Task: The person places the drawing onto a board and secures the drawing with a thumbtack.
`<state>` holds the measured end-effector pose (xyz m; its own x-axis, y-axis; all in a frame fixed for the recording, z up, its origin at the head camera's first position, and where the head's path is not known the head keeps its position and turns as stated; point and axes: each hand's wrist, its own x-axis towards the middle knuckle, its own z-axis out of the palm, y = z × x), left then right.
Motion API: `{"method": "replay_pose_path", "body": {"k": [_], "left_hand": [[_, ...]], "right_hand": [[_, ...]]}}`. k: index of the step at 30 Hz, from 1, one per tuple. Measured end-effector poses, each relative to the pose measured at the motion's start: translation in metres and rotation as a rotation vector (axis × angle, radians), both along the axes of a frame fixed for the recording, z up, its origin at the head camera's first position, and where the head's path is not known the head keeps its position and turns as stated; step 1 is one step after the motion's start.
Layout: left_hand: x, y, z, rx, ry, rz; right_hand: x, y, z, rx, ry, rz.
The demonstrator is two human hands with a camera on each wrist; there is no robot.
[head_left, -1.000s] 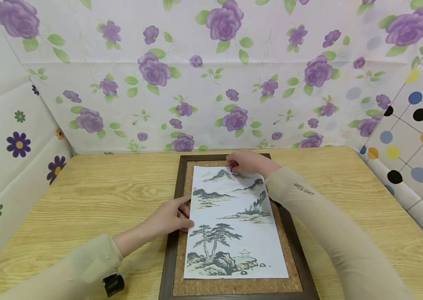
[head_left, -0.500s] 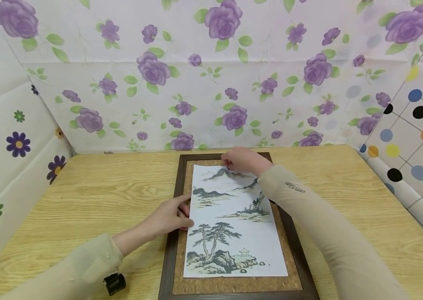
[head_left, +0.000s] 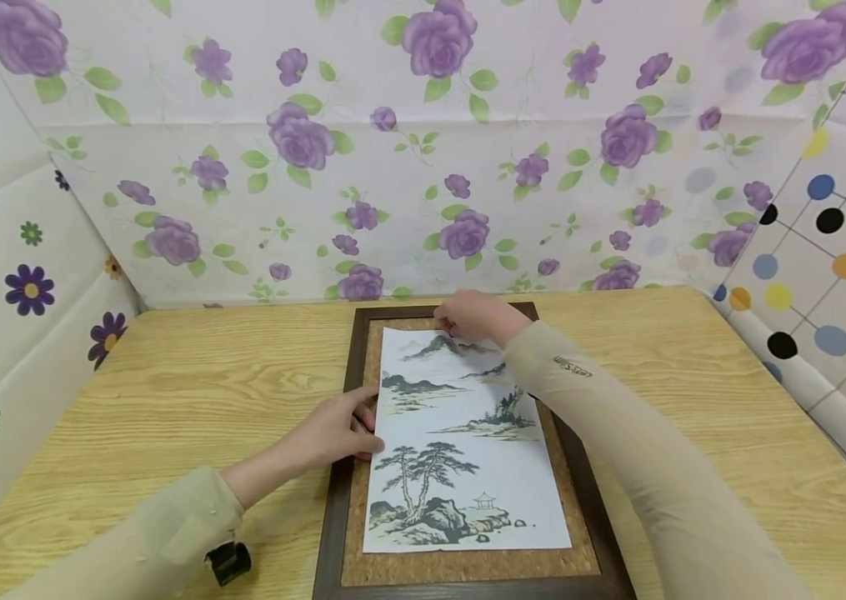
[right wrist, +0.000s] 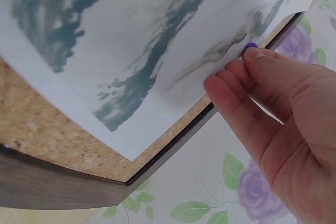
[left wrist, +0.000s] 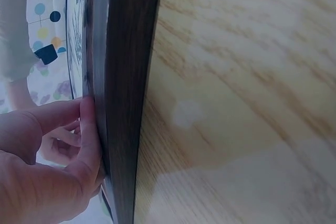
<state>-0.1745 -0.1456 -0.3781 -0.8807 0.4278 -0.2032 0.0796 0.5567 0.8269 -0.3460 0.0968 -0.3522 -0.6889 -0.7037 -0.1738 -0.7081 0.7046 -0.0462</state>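
A sheet of paper (head_left: pixel 505 475) printed with an ink landscape lies on a cork board (head_left: pixel 468 571) with a dark brown wooden frame (head_left: pixel 591 500). My left hand (head_left: pixel 336 429) presses the sheet's left edge with thumb and index fingertips set apart; its other fingers bend beneath the palm, partly hidden. At the sheet's top edge, near its middle, my right hand (head_left: pixel 478 317) pinches a small purple pushpin (right wrist: pixel 249 47) between thumb and fingers. The right wrist view shows the pin's head against the paper; its point is hidden. Both top corners of the sheet overlie the cork.
Under the board is a wood-grain table (head_left: pixel 242 367). A wall covering with purple flowers (head_left: pixel 362 167) rises behind the far edge, with patterned side walls left and right. A black wrist device (head_left: pixel 229 563) sits at the left sleeve.
My right hand has shifted a little left along the sheet's top edge with the pushpin. The left hand stays on the paper's left edge, and the head view has drifted slightly.
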Motion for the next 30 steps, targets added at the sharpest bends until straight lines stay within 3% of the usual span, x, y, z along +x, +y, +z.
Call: {"method": "replay_pose_path", "body": {"k": [12,30], "left_hand": [[0.0004,0.0007,-0.0008,-0.002,0.006,0.010],[0.0022,0.0006,0.0011,-0.012,0.016,0.010]], "right_hand": [[-0.0018,-0.0035,0.0000,0.039,-0.002,-0.037],[-0.0003,-0.0020,0.0022,0.015,-0.021,-0.083]]}}
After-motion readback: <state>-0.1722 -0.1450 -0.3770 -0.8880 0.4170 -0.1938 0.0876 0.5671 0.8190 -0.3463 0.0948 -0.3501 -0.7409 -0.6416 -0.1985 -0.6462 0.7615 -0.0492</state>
